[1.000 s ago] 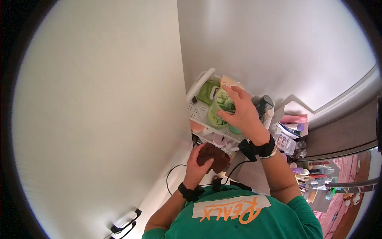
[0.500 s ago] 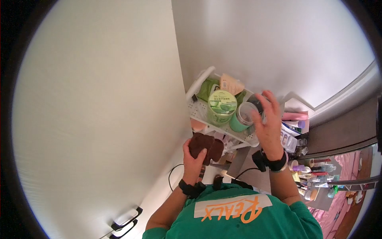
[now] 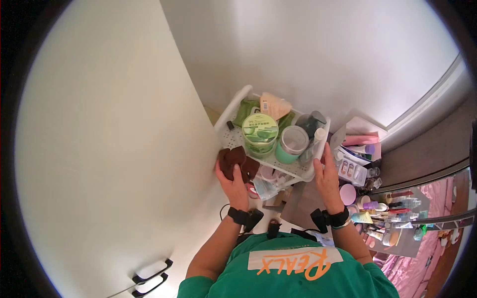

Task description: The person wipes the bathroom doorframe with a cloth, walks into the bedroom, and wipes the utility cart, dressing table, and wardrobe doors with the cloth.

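The left hand's (image 3: 233,189) thumb and fingers pinch a brown cloth (image 3: 232,160), bunched at the near left corner of the white tray (image 3: 229,138). The right hand's (image 3: 328,182) fingers are extended, thumb apart, at the right edge (whether they grip it, I cannot tell). Inside, a green-lidded tub (image 3: 260,133) stands left of a teal jar (image 3: 286,153); a peach packet (image 3: 275,106) lies beyond.
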{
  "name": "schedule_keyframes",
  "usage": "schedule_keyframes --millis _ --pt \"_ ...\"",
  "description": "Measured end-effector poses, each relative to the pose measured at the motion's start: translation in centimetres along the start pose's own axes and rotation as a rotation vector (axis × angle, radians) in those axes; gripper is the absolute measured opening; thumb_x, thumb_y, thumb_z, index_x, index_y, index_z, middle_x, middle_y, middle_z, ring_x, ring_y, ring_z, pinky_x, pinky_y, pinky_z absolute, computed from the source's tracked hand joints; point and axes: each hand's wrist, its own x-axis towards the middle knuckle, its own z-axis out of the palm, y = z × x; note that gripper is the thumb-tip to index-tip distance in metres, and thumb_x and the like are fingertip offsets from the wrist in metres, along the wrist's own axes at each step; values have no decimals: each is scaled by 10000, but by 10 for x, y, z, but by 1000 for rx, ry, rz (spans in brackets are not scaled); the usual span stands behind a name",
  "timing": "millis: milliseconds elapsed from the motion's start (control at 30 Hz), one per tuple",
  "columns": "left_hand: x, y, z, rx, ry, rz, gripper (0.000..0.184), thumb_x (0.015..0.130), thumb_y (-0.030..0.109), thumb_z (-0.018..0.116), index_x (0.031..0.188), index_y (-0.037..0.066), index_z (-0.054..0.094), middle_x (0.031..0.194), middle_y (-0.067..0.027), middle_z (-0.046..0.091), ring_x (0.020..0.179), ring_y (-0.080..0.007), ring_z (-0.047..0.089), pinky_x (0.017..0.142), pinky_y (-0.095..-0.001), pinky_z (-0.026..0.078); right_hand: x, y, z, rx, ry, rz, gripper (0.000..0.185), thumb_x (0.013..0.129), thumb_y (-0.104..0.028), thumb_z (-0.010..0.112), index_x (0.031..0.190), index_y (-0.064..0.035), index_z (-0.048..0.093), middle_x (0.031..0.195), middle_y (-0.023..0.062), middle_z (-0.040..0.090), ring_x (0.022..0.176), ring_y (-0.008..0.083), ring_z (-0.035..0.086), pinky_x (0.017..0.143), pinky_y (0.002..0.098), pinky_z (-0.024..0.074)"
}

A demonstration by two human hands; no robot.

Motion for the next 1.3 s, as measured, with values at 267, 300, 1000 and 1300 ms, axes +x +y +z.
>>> schedule_keyframes --millis 267,300,1000,1300 --pt "-17 -31 20 93 -129 -13 483 897 130 566 1313 -11 365 1233 -149 486 1122 -232 484 982 -341 372 -2 6 5 -27 -62 117 613 955 -236 470 1455 -66 157 908 197 614 714 278 629 613 359 498" --pt "-23 -28 23 78 -133 -35 482 897 130 567 1311 -11 365 1223 -151 490 1116 -233 486 980 -341 373 -1 1 3 17 -87 165 626 951 -233 471 1455 -68 137 880 214 612 698 309 631 604 386 492" --pt "-64 -44 42 166 -542 55 392 750 -5 640 1117 20 503 1076 -141 510 1006 -304 527 884 -357 426 -2 1 9 -10 2 2 615 948 -202 467 1447 -56 138 824 237 611 664 345 622 585 417 478" --pt "-8 -44 17 273 -265 88 375 749 -7 624 1105 36 515 1042 -128 541 973 -274 547 866 -346 435 -4 -9 11 78 -28 149 603 951 -187 462 1453 -84 143 820 219 611 649 298 624 563 387 483"
